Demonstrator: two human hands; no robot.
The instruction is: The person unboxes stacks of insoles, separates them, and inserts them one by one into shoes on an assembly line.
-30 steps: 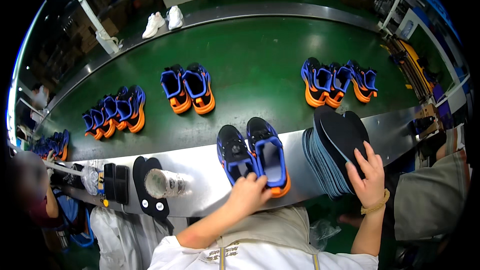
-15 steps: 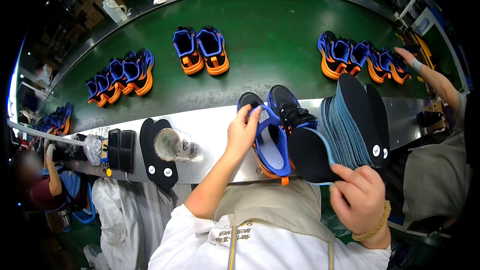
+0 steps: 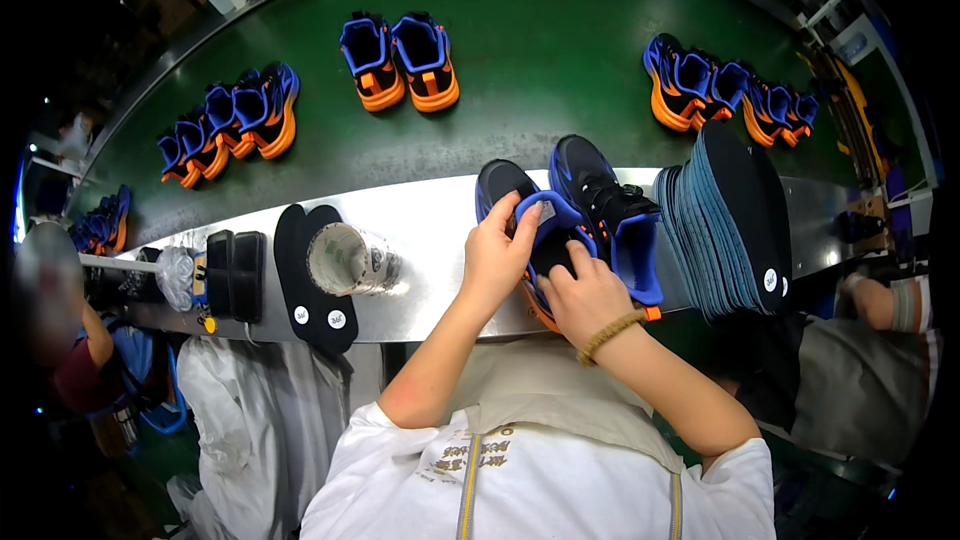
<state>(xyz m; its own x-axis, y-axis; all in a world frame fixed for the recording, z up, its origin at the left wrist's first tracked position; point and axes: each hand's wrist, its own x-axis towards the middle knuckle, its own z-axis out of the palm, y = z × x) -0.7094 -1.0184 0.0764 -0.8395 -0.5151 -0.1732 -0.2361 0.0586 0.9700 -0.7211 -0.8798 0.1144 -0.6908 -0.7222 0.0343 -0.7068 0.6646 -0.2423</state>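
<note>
My left hand (image 3: 495,255) pinches the blue-lined tongue of a black and blue sneaker (image 3: 500,178) with an orange sole, holding the opening wide. Inside that opening, my right hand (image 3: 592,308) has its fingers curled on a black insole (image 3: 547,252), which is largely hidden by the shoe and my fingers. A matching sneaker (image 3: 585,165) stands against it on the right. Close by on the right leans a thick stack of insoles (image 3: 715,230) with black tops and blue-grey edges.
Left on the metal ledge (image 3: 430,230) are two black insoles (image 3: 290,260), a clear cup-like roll (image 3: 345,260) and black cases (image 3: 235,275). Beyond, a green conveyor belt (image 3: 550,50) carries several matching sneakers (image 3: 400,65). Co-workers are at both sides.
My right hand has brought the insole from beside the stack leftward into the shoe. The left hand still holds the tongue. The co-worker's arm on the right has drawn back from the belt.
</note>
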